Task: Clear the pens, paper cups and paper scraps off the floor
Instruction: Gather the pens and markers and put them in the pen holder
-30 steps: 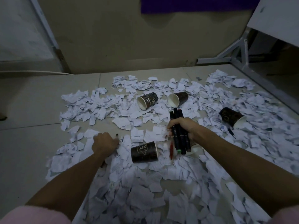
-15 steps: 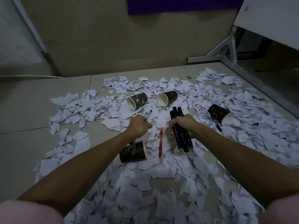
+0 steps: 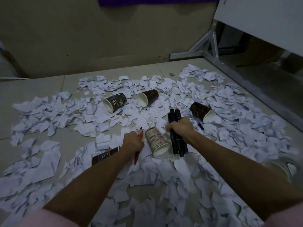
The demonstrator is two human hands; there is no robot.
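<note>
Littered floor (image 3: 41, 89); left hand (image 3: 133, 143) grips red pen (image 3: 136, 157).

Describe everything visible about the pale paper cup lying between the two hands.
The pale, cream-coloured paper cup lies on its side on the paper scraps, its white open mouth turned toward the camera and right, its base pointing away. Dark ornate lettering runs along its wall. It looks whole and uncrushed. Neither hand grips it; whether either touches it is unclear.

we see a beige wall (image 3: 101, 38) at the back, a purple patch (image 3: 147, 1) at its top edge, a white tabletop (image 3: 262, 15) on a grey metal frame (image 3: 211, 45) at right, and a pale tiled floor (image 3: 32, 89)
</note>
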